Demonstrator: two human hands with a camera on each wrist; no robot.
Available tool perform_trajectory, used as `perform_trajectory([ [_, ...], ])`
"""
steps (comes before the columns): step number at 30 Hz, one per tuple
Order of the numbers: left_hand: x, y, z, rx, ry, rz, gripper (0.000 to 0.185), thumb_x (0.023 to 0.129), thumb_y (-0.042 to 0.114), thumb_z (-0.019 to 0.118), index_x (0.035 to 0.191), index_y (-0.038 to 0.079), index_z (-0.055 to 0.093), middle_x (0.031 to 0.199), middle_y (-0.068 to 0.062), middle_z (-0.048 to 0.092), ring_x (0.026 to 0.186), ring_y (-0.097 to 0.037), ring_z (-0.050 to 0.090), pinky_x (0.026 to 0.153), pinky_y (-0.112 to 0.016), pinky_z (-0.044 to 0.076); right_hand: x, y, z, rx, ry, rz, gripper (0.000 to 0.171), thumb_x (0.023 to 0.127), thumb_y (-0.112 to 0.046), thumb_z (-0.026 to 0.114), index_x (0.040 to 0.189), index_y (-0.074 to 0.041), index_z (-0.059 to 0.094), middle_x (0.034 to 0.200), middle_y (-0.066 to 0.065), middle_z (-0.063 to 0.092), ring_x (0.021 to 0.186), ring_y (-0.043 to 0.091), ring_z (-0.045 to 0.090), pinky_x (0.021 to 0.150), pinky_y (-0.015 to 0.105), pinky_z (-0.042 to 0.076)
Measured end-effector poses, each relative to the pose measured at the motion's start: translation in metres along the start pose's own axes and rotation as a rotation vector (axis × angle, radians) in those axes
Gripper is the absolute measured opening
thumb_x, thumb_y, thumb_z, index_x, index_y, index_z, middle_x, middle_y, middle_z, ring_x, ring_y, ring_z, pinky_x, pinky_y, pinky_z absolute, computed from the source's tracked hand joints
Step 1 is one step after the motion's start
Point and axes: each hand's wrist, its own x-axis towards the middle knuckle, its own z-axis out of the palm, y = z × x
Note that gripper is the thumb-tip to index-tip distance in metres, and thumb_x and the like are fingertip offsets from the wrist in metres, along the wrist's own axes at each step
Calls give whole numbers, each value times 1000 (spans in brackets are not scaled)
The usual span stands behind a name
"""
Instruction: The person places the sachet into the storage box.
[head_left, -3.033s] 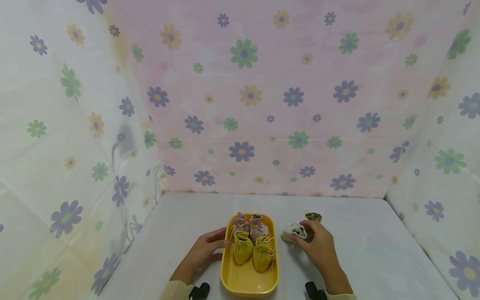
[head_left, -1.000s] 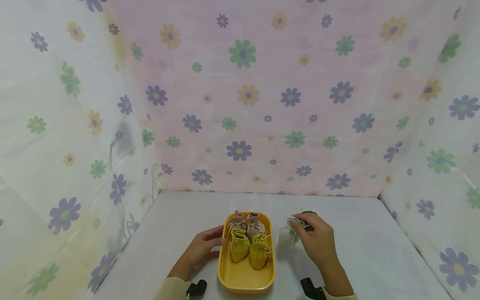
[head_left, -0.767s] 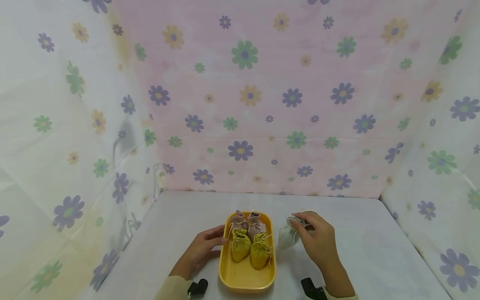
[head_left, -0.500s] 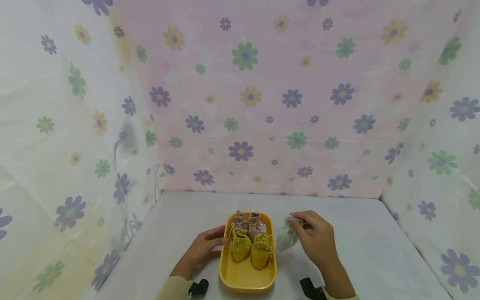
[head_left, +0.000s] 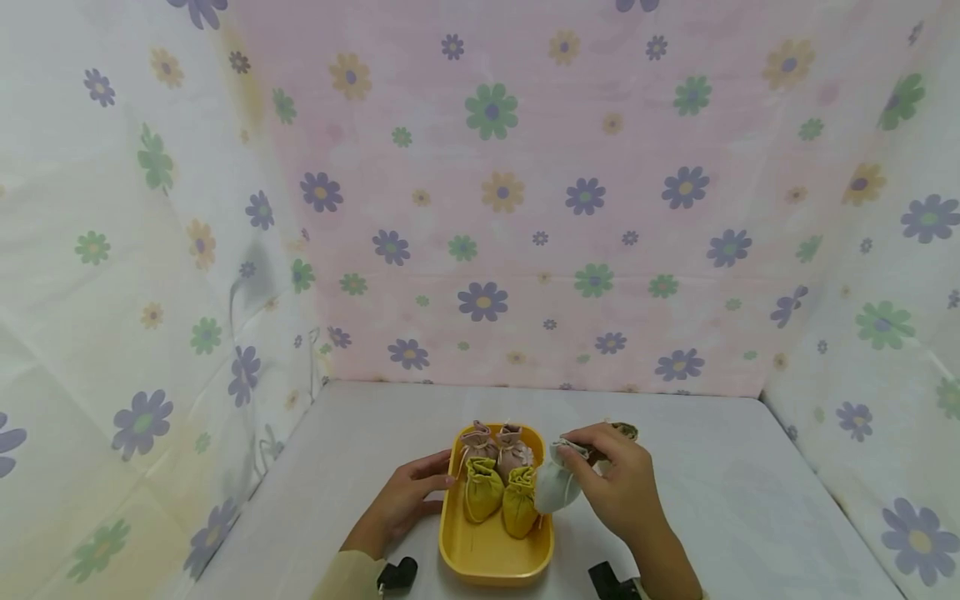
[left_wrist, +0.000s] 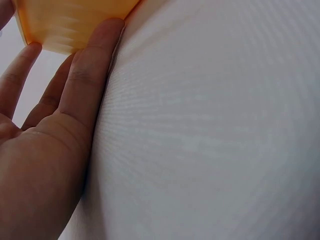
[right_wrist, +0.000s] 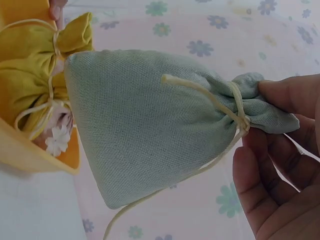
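Note:
My right hand pinches the gathered neck of a pale green drawstring pouch between thumb and fingers. Off the table, the pouch hangs tilted over the right rim of a yellow tray; its cream cord dangles in the right wrist view, where the pouch fills the middle. Inside the tray lie two mustard pouches in front of two dusty-pink pouches, one bearing a white flower. Along the tray's left side, my left hand touches the wall with extended fingers.
Behind the right hand, a dark olive pouch is partly hidden on the white table. Flower-printed cloth encloses the back and both sides. Black devices sit at the wrists.
The right hand has raised the pale green pouch from the table, turned it neck-up and carried it left to the tray's edge. The left hand stays by the tray.

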Motion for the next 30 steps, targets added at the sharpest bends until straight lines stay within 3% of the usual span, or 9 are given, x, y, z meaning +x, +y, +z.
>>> perform_trajectory([
  [9, 1, 0, -1, -4, -8, 5, 76, 84, 32, 86, 151, 17, 55, 155, -15, 52, 126, -24, 63, 94, -46, 62, -1, -14, 14, 99, -59, -12, 14, 91, -17, 81, 102, -23, 75, 96, -14, 71, 79, 2, 65, 65, 22, 60],
  [17, 0, 0, 0, 6, -6, 2, 76, 84, 33, 86, 151, 17, 55, 155, -16, 52, 126, -24, 63, 93, -45, 62, -6, -25, 29, 182, -114, -43, 15, 92, -16, 80, 104, -25, 74, 95, -9, 72, 75, 3, 65, 62, 23, 60],
  [30, 0, -2, -2, -5, -24, 18, 75, 84, 33, 86, 151, 16, 55, 155, -16, 53, 126, -24, 63, 94, -45, 62, -12, -31, 53, 206, -255, 43, 7, 93, -26, 79, 100, -27, 75, 100, -17, 72, 80, 0, 66, 65, 21, 61],
])
